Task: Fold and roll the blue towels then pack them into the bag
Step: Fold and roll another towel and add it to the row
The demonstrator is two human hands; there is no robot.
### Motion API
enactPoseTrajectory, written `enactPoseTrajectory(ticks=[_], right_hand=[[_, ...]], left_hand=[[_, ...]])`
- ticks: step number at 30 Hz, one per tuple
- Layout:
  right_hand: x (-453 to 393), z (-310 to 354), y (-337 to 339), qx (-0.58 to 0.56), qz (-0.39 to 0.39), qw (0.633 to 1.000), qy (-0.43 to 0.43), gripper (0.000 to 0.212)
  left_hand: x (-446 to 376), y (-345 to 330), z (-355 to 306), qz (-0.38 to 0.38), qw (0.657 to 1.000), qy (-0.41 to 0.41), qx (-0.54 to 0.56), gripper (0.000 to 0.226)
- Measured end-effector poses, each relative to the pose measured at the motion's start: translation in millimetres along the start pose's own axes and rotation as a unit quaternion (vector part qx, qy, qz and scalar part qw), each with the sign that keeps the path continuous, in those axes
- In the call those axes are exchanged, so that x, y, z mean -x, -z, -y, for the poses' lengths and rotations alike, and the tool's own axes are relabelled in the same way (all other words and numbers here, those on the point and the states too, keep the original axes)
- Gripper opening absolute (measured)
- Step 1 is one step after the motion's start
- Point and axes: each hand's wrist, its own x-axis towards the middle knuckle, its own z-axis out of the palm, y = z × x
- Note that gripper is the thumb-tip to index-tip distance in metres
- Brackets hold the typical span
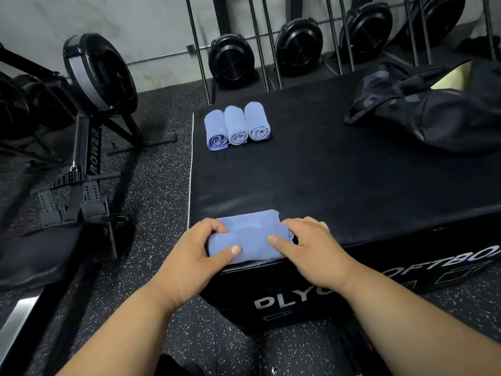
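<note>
A blue towel (250, 234) lies partly rolled at the near edge of the black plyo box (339, 180). My left hand (200, 251) grips its left end, thumb on top and fingers curled over the far side. My right hand (306, 242) grips the right end the same way. Three rolled blue towels (237, 126) stand side by side at the far left of the box top. The black bag (433, 109) lies slumped at the far right of the box, its mouth showing a pale lining.
A rowing machine (89, 109) stands on the speckled rubber floor left of the box. Several more rowers (298, 47) are stored upright against the back wall. A dark bag or cover (35, 256) lies on the floor at the left.
</note>
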Motion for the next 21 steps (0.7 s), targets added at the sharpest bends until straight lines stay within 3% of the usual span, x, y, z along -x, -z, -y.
enactPoseTrajectory(ticks=[2, 5, 8, 11, 15, 19, 21], right_hand=[[-1.8, 1.1, -5.2, 0.013, -0.023, 1.000, -0.014, 0.059], [-2.5, 6.4, -10.6, 0.042, -0.047, 0.997, -0.033, 0.064], [-1.7, 7.1, -16.2, 0.054, -0.083, 0.994, -0.045, 0.061], [0.6, 7.6, -14.9, -0.012, -0.109, 0.994, -0.028, 0.047], [4.0, 6.5, -9.0, -0.020, -0.051, 0.998, 0.018, 0.060], [-0.6, 6.4, -11.0, 0.007, -0.038, 0.999, -0.007, 0.060], [-2.2, 8.7, -11.8, 0.036, -0.034, 0.999, -0.014, 0.065]], left_hand=[[2.9, 0.0, -0.9, 0.013, 1.000, 0.011, 0.000, 0.040], [3.6, -2.3, 2.8, 0.014, 0.999, 0.039, -0.001, 0.035], [-2.3, -2.0, 5.7, 0.032, 0.996, 0.076, 0.026, 0.044], [-6.3, -2.1, 6.6, 0.046, 0.993, 0.102, 0.049, 0.054], [-11.1, -2.3, 10.7, 0.030, 0.994, 0.103, 0.009, 0.058], [-14.1, -4.5, 15.7, -0.060, 0.995, 0.065, -0.051, 0.032], [-13.8, -4.3, 14.8, -0.066, 0.994, 0.071, -0.040, 0.044]])
